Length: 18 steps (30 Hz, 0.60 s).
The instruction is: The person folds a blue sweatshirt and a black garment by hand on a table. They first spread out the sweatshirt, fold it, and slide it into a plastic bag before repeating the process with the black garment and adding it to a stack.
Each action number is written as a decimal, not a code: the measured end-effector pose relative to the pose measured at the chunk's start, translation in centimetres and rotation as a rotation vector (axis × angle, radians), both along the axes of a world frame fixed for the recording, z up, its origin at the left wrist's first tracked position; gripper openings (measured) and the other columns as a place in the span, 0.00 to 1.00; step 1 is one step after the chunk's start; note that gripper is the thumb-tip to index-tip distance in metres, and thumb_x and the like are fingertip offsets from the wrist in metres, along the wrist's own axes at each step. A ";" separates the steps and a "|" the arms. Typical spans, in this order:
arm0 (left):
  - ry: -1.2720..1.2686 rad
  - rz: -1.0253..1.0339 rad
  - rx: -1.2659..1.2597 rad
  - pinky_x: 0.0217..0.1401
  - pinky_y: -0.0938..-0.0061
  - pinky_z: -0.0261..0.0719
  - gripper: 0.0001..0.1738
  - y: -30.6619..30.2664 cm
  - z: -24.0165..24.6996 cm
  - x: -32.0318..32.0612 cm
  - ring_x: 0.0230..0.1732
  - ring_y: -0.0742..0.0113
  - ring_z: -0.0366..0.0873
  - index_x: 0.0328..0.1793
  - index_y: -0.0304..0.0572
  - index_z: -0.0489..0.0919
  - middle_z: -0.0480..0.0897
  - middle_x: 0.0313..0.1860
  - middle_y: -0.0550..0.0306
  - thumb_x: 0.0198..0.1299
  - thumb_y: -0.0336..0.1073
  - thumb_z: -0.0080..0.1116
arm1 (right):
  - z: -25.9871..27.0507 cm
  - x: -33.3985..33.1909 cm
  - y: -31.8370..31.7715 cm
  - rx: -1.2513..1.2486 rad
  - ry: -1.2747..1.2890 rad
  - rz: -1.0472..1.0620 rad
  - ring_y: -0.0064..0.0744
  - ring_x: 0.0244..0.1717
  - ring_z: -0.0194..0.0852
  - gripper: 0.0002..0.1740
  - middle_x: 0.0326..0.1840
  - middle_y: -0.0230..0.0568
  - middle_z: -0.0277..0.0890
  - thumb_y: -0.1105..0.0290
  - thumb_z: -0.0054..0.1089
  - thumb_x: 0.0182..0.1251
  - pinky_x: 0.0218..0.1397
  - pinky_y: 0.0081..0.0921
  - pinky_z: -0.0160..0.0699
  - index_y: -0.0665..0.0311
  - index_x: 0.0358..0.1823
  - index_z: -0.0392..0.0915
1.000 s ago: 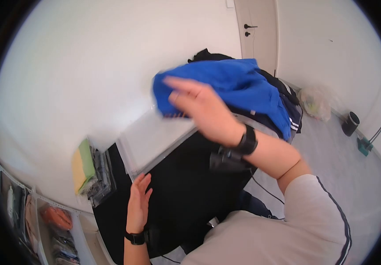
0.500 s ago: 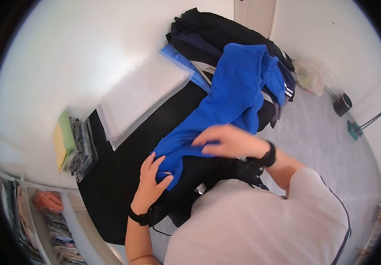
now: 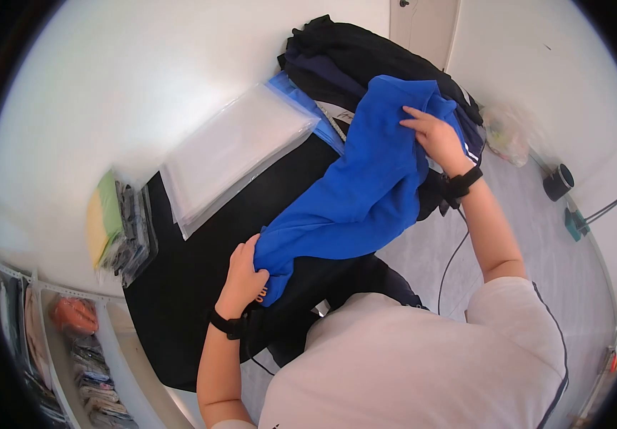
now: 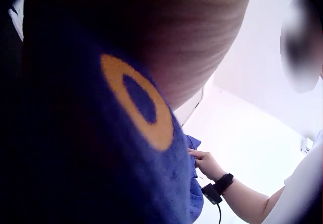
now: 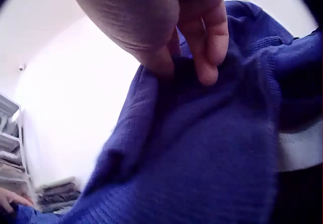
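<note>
So the left grip (image 3: pixel 241 281) has the orange-lettered end of the blue garment (image 3: pixel 351 193) pinched, the right grip (image 3: pixel 434 139) is pinching its far end, and it's partly over the black surface (image 3: pixel 176 307), near some clear plastic sheets (image 3: pixel 237 154).

- Pale, short-sleeved T-shirt (image 3: pixel 380 357), plain across its broad surface
- Dark, narrow piping (image 3: pixel 561 333) curving along the shirt's right side
- Black left wristband (image 3: pixel 226 324)
- Matching black right wristband (image 3: pixel 464 183)
- Black, boxy wrist camera (image 4: pixel 212 193) mounted on the right wristband
- Thin black cable (image 4: pixel 220 214) hanging from that camera's underside
</note>
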State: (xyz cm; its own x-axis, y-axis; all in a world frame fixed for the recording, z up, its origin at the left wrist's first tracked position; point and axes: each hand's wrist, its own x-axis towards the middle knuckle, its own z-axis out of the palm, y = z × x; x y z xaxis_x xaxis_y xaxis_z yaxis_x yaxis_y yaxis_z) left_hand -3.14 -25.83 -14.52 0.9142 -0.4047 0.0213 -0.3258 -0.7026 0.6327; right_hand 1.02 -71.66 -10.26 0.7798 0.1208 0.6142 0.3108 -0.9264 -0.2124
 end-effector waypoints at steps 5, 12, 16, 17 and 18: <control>-0.137 -0.033 0.024 0.58 0.64 0.72 0.31 0.0 4.1 -1.2 0.50 0.50 0.75 0.61 0.37 0.71 0.77 0.47 0.44 0.45 0.28 0.59 | 7.7 0.9 2.3 0.624 -0.069 -0.029 0.32 0.29 0.81 0.12 0.33 0.45 0.81 0.72 0.48 0.67 0.35 0.25 0.80 0.65 0.45 0.80; -0.280 0.378 -0.285 0.44 0.76 0.75 0.13 5.6 11.1 -2.9 0.38 0.73 0.77 0.47 0.30 0.79 0.82 0.35 0.55 0.56 0.27 0.58 | 20.2 1.8 7.8 0.429 -0.406 0.010 0.44 0.40 0.76 0.12 0.38 0.51 0.79 0.67 0.46 0.67 0.46 0.30 0.72 0.67 0.42 0.76; -0.508 0.626 -0.389 0.48 0.78 0.72 0.13 12.8 14.4 -5.2 0.42 0.75 0.74 0.50 0.28 0.79 0.82 0.39 0.58 0.65 0.30 0.49 | 23.4 4.9 12.6 0.422 -0.397 0.302 0.34 0.36 0.73 0.12 0.34 0.46 0.77 0.71 0.44 0.66 0.42 0.30 0.72 0.72 0.40 0.75; -0.501 0.661 -0.418 0.48 0.78 0.72 0.14 14.6 15.3 -6.1 0.43 0.75 0.74 0.51 0.28 0.79 0.82 0.41 0.58 0.67 0.30 0.48 | 23.8 6.7 13.9 0.475 -0.280 0.431 0.33 0.35 0.73 0.12 0.34 0.45 0.77 0.71 0.44 0.66 0.42 0.29 0.72 0.72 0.40 0.75; -0.496 0.694 -0.447 0.49 0.78 0.72 0.15 16.5 16.2 -6.9 0.43 0.75 0.74 0.52 0.27 0.79 0.81 0.42 0.58 0.68 0.31 0.47 | 24.2 8.1 15.4 0.525 -0.162 0.559 0.32 0.35 0.73 0.12 0.33 0.43 0.77 0.72 0.44 0.66 0.42 0.28 0.73 0.72 0.40 0.76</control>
